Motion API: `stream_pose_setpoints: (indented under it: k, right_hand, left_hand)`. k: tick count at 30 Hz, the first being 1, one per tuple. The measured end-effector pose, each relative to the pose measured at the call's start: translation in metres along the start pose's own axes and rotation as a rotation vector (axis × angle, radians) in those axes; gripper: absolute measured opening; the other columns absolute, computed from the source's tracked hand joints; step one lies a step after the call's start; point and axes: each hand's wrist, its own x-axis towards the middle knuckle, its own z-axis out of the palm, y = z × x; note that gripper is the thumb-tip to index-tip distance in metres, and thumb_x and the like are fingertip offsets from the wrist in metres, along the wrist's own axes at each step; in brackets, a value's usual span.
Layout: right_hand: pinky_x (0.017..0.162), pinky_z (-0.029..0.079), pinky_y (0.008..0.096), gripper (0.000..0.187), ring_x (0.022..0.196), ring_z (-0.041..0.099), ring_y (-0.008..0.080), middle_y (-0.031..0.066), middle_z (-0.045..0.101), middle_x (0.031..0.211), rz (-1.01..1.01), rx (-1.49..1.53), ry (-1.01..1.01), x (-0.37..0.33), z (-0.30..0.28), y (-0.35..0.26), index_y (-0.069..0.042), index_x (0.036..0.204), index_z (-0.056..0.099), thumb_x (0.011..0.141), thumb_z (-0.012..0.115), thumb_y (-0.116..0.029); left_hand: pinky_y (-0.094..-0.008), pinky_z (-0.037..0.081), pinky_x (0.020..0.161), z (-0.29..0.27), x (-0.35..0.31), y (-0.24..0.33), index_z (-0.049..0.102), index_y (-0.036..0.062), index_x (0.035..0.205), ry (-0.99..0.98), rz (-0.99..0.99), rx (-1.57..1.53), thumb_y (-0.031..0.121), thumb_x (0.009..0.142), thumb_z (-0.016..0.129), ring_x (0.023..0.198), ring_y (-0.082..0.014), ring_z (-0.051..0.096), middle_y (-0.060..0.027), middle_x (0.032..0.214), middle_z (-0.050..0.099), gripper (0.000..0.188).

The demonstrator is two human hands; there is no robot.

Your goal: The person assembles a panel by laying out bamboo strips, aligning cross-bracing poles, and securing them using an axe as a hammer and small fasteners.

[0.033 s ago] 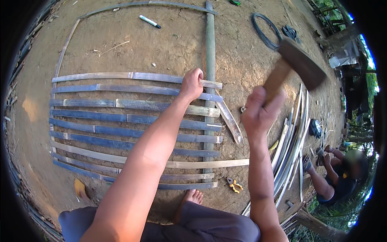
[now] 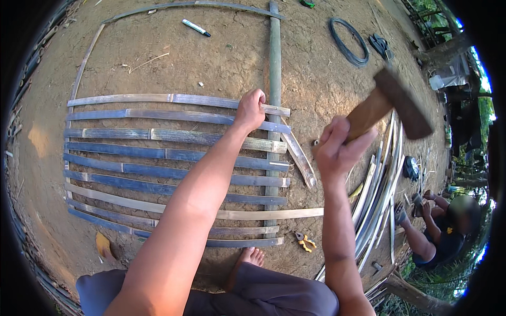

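Note:
My right hand [image 2: 340, 150] grips the short wooden handle of a hatchet [image 2: 403, 102], raised above the ground to the right of the frame. Its dark metal head is slightly blurred. My left hand [image 2: 250, 110] is closed in a pinch over the top bamboo slat [image 2: 205, 101], close beside a greenish bamboo pole [image 2: 275, 63]. Whatever its fingers hold is hidden. Several split bamboo slats lie side by side across the pole, their left ends on a thin side strip [image 2: 84, 68]. One paler slat [image 2: 295, 213] sticks out farther right than the others.
Yellow-handled pliers [image 2: 305, 242] lie near my bare foot [image 2: 254, 256]. Loose bamboo strips [image 2: 377, 184] are heaped at right, near a seated person [image 2: 437, 231]. A coil of dark wire [image 2: 337, 45] and a marker pen [image 2: 196, 28] rest on the dirt farther off.
The hatchet has shifted a little right and down, its head tilting with my right wrist. My left hand stays where it was on the slat.

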Motion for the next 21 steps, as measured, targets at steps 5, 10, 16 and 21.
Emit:
stream_pose_setpoints:
  k: [5,10,16,21]
  right_hand:
    - [0.049,0.049,0.0501,0.023,0.069,0.066,0.0492,0.0337,0.066,0.081,0.176,-0.364,-0.597,-0.026,0.022,0.061,0.000,0.117,0.045,0.103,0.055,-0.016]
    - [0.049,0.049,0.0528,0.017,0.062,0.067,0.0464,0.0261,0.067,0.071,0.192,-0.294,-0.357,-0.023,0.008,0.018,-0.003,0.109,0.045,0.104,0.055,-0.017]
    - [0.068,0.053,0.0608,0.024,0.077,0.068,0.0529,0.0323,0.068,0.079,0.423,-0.305,-0.348,-0.064,-0.019,0.067,-0.004,0.113,0.047,0.102,0.058,-0.022]
    - [0.067,0.053,0.0582,0.032,0.080,0.070,0.0514,0.0261,0.073,0.089,0.544,-0.523,-0.336,-0.098,-0.080,0.093,-0.001,0.114,0.057,0.100,0.063,-0.030]
  left_hand:
    - [-0.0459,0.048,0.074,0.003,0.005,-0.006,0.052,0.0028,0.089,0.002,0.035,0.043,-0.010,0.077,0.057,0.086,-0.0360,0.061,-0.0163,0.086,0.059,0.018]
    - [-0.0443,0.048,0.072,0.006,0.004,-0.005,0.052,0.0024,0.090,0.036,0.059,0.040,-0.010,0.075,0.059,0.080,-0.0356,0.060,-0.0161,0.084,0.058,0.020]
    - [-0.0451,0.050,0.079,-0.005,0.000,0.008,0.054,0.0031,0.091,-0.033,-0.028,0.003,-0.008,0.077,0.062,0.088,-0.0360,0.061,-0.0149,0.088,0.060,0.018]
    - [-0.0442,0.051,0.088,-0.012,-0.012,0.026,0.060,0.0036,0.096,-0.007,0.150,0.206,0.001,0.082,0.068,0.094,-0.0325,0.063,-0.0124,0.092,0.063,0.016]
